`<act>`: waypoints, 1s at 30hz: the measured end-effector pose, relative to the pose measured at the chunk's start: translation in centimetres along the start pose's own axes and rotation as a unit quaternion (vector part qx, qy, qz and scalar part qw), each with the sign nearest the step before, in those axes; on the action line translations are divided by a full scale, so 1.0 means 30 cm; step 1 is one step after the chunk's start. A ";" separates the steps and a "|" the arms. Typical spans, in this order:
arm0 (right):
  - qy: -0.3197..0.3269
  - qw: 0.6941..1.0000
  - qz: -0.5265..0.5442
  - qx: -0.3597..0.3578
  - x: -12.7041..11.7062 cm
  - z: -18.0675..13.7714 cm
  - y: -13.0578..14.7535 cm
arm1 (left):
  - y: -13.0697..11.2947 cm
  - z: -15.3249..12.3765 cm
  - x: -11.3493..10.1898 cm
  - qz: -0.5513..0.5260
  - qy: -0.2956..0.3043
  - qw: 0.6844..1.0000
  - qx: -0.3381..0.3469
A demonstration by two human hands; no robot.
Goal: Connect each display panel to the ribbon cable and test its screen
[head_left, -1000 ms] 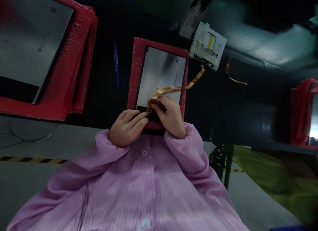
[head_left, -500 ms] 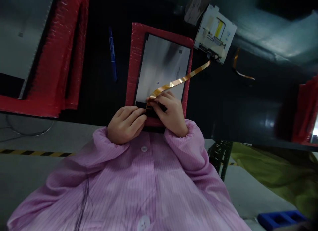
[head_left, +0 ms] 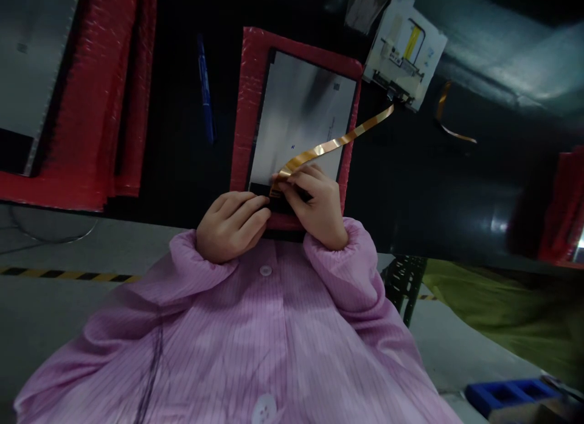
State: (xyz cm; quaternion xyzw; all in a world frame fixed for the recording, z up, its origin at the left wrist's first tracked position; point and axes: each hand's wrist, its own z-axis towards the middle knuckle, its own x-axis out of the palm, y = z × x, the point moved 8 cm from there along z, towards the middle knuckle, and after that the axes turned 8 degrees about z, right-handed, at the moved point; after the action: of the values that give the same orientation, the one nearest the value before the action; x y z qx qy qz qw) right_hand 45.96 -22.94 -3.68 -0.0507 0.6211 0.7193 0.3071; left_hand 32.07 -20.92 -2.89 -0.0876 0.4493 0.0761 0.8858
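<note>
A flat display panel (head_left: 303, 114) with a silvery back and a black strip along its near edge lies on a red bubble-wrap sheet (head_left: 246, 77). My right hand (head_left: 319, 205) pinches the near end of a copper-coloured flex cable (head_left: 335, 145) over that black strip. From there the cable arches across the panel to a white fixture board (head_left: 406, 53), where its far end is attached. My left hand (head_left: 233, 226) is closed, its fingertips at the panel's near left corner beside the cable end. What lies under those fingertips is hidden.
A blue pen (head_left: 205, 92) lies left of the panel. Farther left, a larger panel (head_left: 31, 59) rests on stacked red bubble wrap (head_left: 98, 107). Another short copper strip (head_left: 442, 111) lies right of the board. More red wrap (head_left: 563, 199) is at the far right.
The whole view has shifted slightly. The near end of the flex cable is raised a little, showing more of its striped end above the black strip. Both hands keep nearly the same pose.
</note>
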 end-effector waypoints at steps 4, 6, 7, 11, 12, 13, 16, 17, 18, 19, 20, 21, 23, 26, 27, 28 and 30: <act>-0.008 1.000 0.007 -0.012 -0.004 0.000 0.006 | 0.000 0.001 -0.002 0.000 -0.002 1.000 0.000; -0.004 1.000 0.003 -0.015 -0.002 -0.001 0.009 | -0.001 0.002 -0.002 -0.001 -0.003 1.000 0.000; -0.002 1.000 -0.001 -0.013 -0.001 -0.001 0.009 | 0.000 0.002 -0.002 -0.002 -0.003 1.000 -0.001; 0.002 1.000 -0.007 -0.010 0.002 -0.002 0.008 | 0.001 0.000 0.001 -0.006 0.001 1.000 -0.003; 0.001 1.000 -0.006 -0.014 0.002 -0.002 0.010 | 0.001 -0.001 0.001 -0.008 0.000 1.000 -0.003; 0.000 1.000 -0.005 -0.018 0.002 -0.002 0.012 | 0.001 -0.002 0.001 -0.009 0.000 1.000 -0.002; 0.002 1.000 -0.002 -0.019 0.002 -0.002 0.012 | 0.001 -0.003 0.001 -0.012 0.000 1.000 -0.003; 0.004 1.000 -0.002 -0.014 0.002 -0.002 0.009 | 0.002 -0.004 0.001 -0.014 0.000 1.000 -0.005; 0.006 1.000 -0.001 -0.007 0.003 -0.002 0.007 | 0.003 -0.004 0.002 -0.016 0.001 1.000 -0.007; 0.008 1.000 0.000 -0.002 0.003 -0.002 0.005 | 0.004 -0.004 0.002 -0.017 0.002 1.000 -0.008; 0.009 1.000 0.001 0.002 0.004 -0.003 0.004 | 0.004 -0.005 0.002 -0.016 0.002 1.000 -0.009; 0.009 1.000 0.000 0.004 0.004 -0.003 0.003 | 0.004 -0.005 0.002 -0.014 0.002 1.000 -0.008; 0.007 1.000 -0.002 0.004 0.003 -0.003 0.005 | 0.003 -0.005 0.002 -0.008 0.001 1.000 -0.005; 0.004 1.000 -0.003 -0.001 0.001 -0.003 0.006 | 0.002 -0.006 0.002 -0.005 0.001 1.000 -0.002; 0.005 1.000 -0.002 -0.001 0.002 -0.003 0.005 | 0.003 -0.007 0.003 -0.007 0.002 1.000 -0.004; 0.008 1.000 -0.001 0.000 0.004 -0.004 0.003 | 0.004 -0.008 0.004 -0.008 0.003 1.000 -0.006; 0.012 1.000 -0.002 0.005 0.006 -0.004 0.000 | 0.006 -0.010 0.007 -0.012 0.005 1.000 -0.009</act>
State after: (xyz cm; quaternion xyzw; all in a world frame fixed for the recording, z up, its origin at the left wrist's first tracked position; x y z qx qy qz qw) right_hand 45.78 -22.99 -3.80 -0.0596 0.6281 0.7150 0.3013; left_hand 31.91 -20.79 -3.26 -0.1013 0.4522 0.0695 0.8834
